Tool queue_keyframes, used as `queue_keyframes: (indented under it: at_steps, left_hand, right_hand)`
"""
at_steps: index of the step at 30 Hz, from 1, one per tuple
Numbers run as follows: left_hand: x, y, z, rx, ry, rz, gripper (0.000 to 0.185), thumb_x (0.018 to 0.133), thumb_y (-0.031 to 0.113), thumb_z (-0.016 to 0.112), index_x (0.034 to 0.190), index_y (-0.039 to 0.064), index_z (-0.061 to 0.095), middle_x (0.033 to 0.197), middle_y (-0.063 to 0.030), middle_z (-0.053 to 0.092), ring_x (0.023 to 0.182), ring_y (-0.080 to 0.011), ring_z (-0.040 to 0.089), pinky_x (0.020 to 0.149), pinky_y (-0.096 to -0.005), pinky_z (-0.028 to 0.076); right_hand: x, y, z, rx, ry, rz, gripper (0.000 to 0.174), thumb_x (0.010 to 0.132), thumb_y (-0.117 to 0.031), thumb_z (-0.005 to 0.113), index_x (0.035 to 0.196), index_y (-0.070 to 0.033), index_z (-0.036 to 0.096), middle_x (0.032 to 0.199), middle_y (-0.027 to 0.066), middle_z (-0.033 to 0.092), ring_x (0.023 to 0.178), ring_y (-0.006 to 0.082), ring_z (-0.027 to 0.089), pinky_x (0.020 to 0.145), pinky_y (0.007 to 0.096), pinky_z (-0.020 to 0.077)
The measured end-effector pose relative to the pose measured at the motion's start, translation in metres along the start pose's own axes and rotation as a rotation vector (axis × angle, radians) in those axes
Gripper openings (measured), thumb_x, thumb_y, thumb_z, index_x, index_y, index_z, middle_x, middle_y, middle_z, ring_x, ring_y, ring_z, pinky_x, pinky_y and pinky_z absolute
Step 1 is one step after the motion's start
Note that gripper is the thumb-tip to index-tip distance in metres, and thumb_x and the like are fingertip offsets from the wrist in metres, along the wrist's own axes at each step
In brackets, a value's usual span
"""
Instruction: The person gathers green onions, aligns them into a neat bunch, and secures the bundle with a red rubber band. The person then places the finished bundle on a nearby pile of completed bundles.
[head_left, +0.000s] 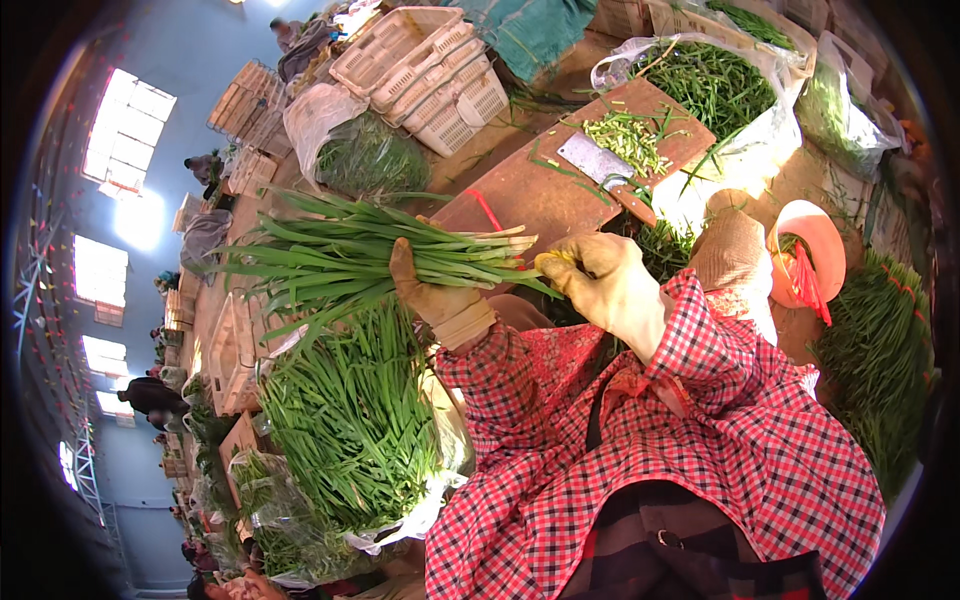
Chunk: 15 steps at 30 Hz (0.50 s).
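My left hand (442, 304), in a tan work glove, grips a thick bunch of garlic chives (375, 251). The leaves fan out to the left and the pale stem ends point right. By those ends my right hand (611, 281), in a yellowed glove, has thumb and forefinger pinched on a chive leaf (532, 278) at the bunch's lower edge. Behind the bunch lies a brown wooden board (517, 180). A cleaver (596, 159) rests on it, its wooden handle over the near edge, beside chopped stem ends (630, 139). A red tie (484, 208) crosses the board.
Loose chives (352, 420) fill a plastic-lined container at my left. An orange-pink container (825, 255) with red ties stands right, near banded chives (874, 360). Beyond the board are a bag of trimmings (712, 86) and stacked plastic crates (442, 90). Other people sit along the far left.
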<state>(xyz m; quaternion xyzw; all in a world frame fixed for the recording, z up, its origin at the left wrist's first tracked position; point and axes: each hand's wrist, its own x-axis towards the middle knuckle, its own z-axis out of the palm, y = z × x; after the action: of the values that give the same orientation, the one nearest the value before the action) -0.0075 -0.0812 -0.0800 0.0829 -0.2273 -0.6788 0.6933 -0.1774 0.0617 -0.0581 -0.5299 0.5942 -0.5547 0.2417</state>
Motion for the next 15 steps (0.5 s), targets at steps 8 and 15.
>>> queue_keyframes:
  at_steps: [8,15]
  left_hand:
    - [-0.001,-0.002,0.008,0.079,-0.064,0.063,0.035,0.088,0.019,0.069,0.116,-0.001,0.062,0.108,-0.0123,0.066,0.096,-0.023,0.062,0.089,-0.0349,0.053]
    - [-0.006,-0.008,0.013,0.067,-0.121,0.056,0.038,0.089,0.016,0.066,0.121,-0.003,0.059,0.112,-0.0113,0.065,0.101,-0.0229,0.061,0.093,-0.0353,0.052]
  right_hand:
    - [0.014,0.007,-0.026,0.211,-0.181,0.122,0.026,0.092,-0.015,0.071,0.115,-0.002,0.07,0.096,0.0068,0.074,0.084,0.0118,0.067,0.079,0.0272,0.0548]
    - [0.017,-0.005,0.002,0.382,-0.372,0.419,0.027,0.091,-0.01,0.072,0.116,0.001,0.069,0.11,0.0064,0.074,0.096,0.0087,0.066,0.087,0.0255,0.0529]
